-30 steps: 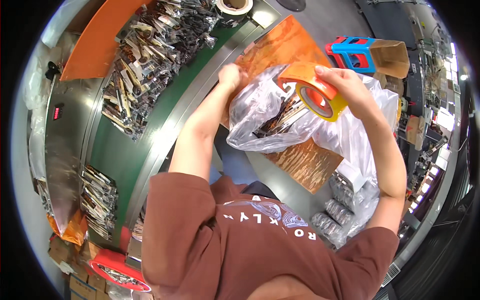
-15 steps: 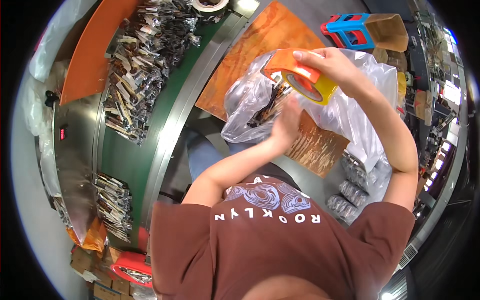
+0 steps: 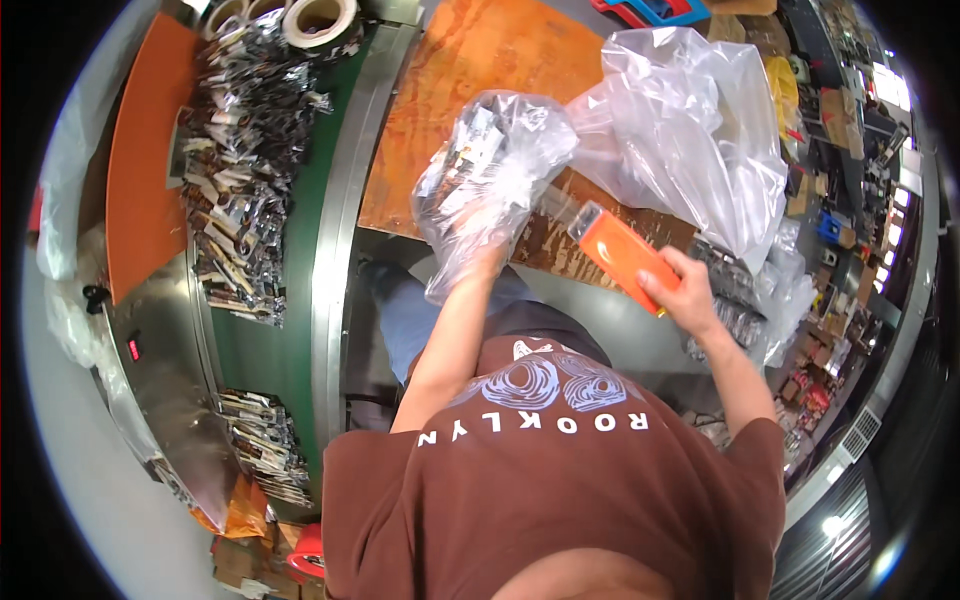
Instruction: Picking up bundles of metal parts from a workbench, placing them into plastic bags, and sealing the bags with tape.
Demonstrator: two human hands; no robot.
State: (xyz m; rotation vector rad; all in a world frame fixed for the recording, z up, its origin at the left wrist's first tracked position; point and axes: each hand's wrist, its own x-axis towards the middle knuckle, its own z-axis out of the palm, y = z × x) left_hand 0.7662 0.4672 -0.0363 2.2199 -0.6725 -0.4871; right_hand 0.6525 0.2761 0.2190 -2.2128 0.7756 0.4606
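A clear plastic bag [image 3: 530,140] with several small dark and white packets inside is bunched up over the near edge of an orange-brown wooden board [image 3: 400,165]. My left hand [image 3: 480,238] is at the bag's near side, closed on it, its fingers veiled by shiny plastic and partly blurred. On the right, my right hand [image 3: 684,298] is wrapped round an orange tape dispenser [image 3: 625,258], tilted with its cutting end toward the bag. From that end a strip of clear tape [image 3: 556,204] stretches toward the bag.
A large clear plastic sheet or bag [image 3: 680,130] lies on the board's right part. Left runs a green conveyor [image 3: 255,355] with a metal rail [image 3: 335,240], heaped with bagged dark pieces [image 3: 250,150]. Tape rolls [image 3: 320,22] stand at its far end. Wrapped bundles [image 3: 725,275] lie beyond my right hand.
The filled bag has turned and been gathered round my left hand. My right hand has come down and nearer with the dispenser, and a tape strip now stretches from it. The view has shifted.
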